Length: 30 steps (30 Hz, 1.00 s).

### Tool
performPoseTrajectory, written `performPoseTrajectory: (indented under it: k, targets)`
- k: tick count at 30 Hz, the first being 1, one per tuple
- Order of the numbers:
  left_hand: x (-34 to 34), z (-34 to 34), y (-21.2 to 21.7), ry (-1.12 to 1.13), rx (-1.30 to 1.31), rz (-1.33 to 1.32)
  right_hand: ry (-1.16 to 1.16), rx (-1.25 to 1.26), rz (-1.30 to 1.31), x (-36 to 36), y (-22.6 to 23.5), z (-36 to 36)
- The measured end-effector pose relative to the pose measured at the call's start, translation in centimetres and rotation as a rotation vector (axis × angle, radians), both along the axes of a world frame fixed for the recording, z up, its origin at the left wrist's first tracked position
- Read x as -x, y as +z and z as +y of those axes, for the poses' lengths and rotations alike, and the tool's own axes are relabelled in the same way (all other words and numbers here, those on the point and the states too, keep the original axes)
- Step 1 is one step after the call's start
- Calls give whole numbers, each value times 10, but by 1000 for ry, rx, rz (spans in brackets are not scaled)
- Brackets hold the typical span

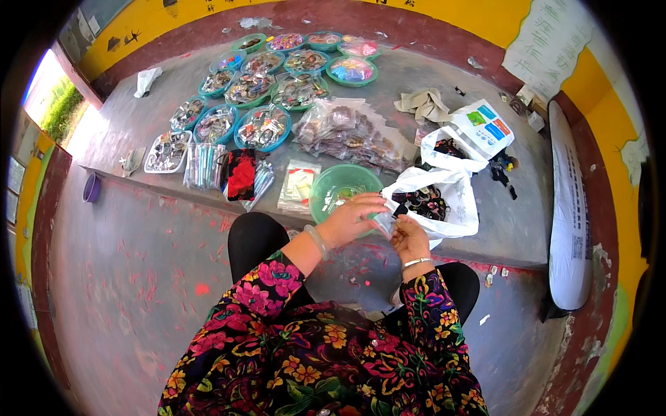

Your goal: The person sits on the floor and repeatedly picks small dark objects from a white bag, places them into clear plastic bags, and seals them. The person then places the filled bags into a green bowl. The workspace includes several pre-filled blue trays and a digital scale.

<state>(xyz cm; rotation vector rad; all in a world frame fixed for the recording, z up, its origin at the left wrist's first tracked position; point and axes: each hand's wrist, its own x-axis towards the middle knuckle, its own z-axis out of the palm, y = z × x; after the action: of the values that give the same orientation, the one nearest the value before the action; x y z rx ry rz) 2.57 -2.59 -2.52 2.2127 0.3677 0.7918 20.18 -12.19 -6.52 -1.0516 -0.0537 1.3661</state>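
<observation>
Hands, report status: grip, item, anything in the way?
Right hand pinching clear bag; left hand against it. Black piece just above. Green bowl, white bag close; neither seems in the way.

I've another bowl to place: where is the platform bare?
Bare grey platform lies right, between the front open white plastic bag and long white bundle; also left, between the crumpled white bag and leftmost round blue bowl. Crowded: the middle, around the front translucent green bowl.

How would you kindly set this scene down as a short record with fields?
Left grip: holding a small clear bag
Right grip: at the same bag, beside a black piece
Beyond left grip: green bowl
Beyond right grip: open white bag of dark items
Farther back: heap of clear packets; filled bowls
Floor, far left: purple bucket
</observation>
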Motion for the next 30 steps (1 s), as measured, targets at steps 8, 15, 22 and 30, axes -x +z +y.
performPoseTrajectory:
  k: [8,15,22,30]
  targets:
    - [17,-20,-3,178,1106,-43,211,-62,-656,12,22,-2]
    - [3,-17,-5,83,1124,20,404,-82,-668,10,12,-3]
    - [1,-10,-28,159,1100,28,384,-23,-556,13,16,-2]
    - [3,-10,-22,152,1085,8,239,-76,-514,14,13,0]
